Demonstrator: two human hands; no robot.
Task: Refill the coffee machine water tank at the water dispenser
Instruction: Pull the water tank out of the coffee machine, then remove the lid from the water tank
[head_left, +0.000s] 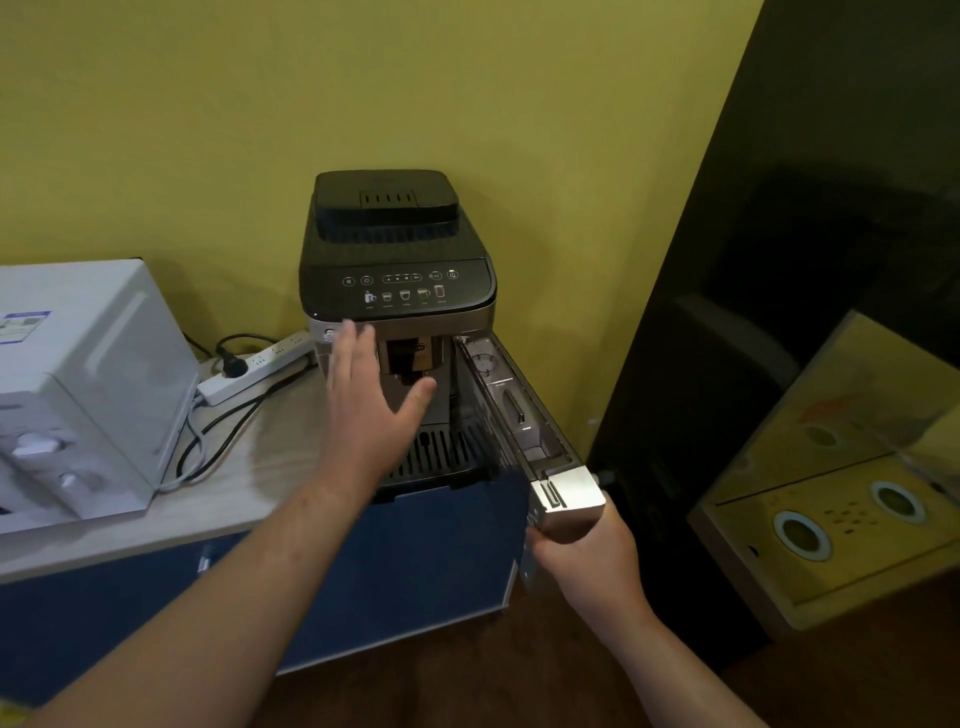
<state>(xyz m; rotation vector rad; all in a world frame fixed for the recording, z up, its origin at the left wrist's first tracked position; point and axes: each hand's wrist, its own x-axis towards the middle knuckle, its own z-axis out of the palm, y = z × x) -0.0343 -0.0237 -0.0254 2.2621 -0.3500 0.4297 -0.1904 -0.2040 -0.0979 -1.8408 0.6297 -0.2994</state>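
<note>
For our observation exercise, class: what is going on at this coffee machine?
A person's right hand grips the front end of the water tank, which is pulled far out of the right side of the coffee machine. The left hand, fingers straight, is at the machine's front; contact is unclear. The tank's far end meets the machine.

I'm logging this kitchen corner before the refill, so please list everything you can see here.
coffee machine: one, black and silver, on counter against wall
water tank: one, clear with silver front, slid partly out of machine's right side
appliance: one, white, counter's left
power strip: one, white, between appliance and machine, black plug in it
counter: one, pale top, blue front
wall: yellow-green
dark panel: one, glossy black, right
left hand: open, at machine's front
right hand: grips tank's silver front
</note>
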